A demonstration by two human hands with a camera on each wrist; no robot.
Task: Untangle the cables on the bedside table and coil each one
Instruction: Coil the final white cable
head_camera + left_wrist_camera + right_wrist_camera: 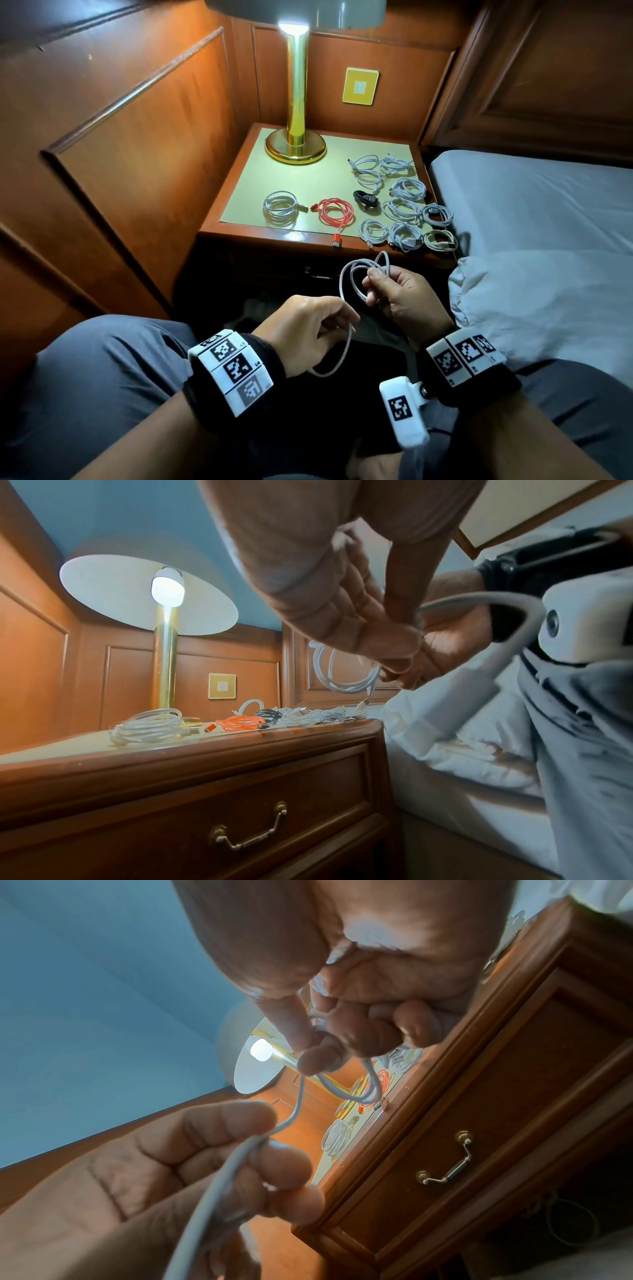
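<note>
In the head view my right hand (371, 286) pinches a small coil of white cable (349, 277) in front of the bedside table (246, 185), above my lap. My left hand (346, 322) holds the loose tail of the same cable, which sags in a loop below the wrist. The right wrist view shows my right hand (315, 1056) with thumb and finger closed on the white cable (298, 1104) that runs down into my left hand (240, 1150). On the table lie a white coil (280, 208), a red coil (334, 212), a black coil (365, 198) and several white coils (404, 205).
A brass lamp (296, 137) stands lit at the back of the table. A bed (531, 212) with a white pillow (548, 301) runs along the right side. Wood panelling closes the left and back. The table drawer has a brass handle (250, 834). My knees sit below the hands.
</note>
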